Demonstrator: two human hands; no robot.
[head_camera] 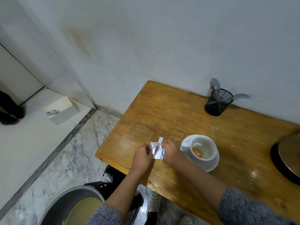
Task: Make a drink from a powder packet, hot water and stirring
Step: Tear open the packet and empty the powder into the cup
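My left hand (142,155) and right hand (170,151) are holding the small silvery foil packet (156,150) between them over the wooden table (162,114). Right of it a white ceramic cup (203,147) is sitting on its white saucer (211,166); a black mesh cutlery holder (216,103) is standing behind by the wall.

Grey basin (65,198) of beige liquid; box (62,111) on floor.

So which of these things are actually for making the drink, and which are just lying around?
For the drink:
- silver packet, held by left hand and right hand
- white cup on its saucer, orange powder inside
- kettle
- spoons in the black mesh holder

Just lying about:
- grey basin on the floor
- box by the wall
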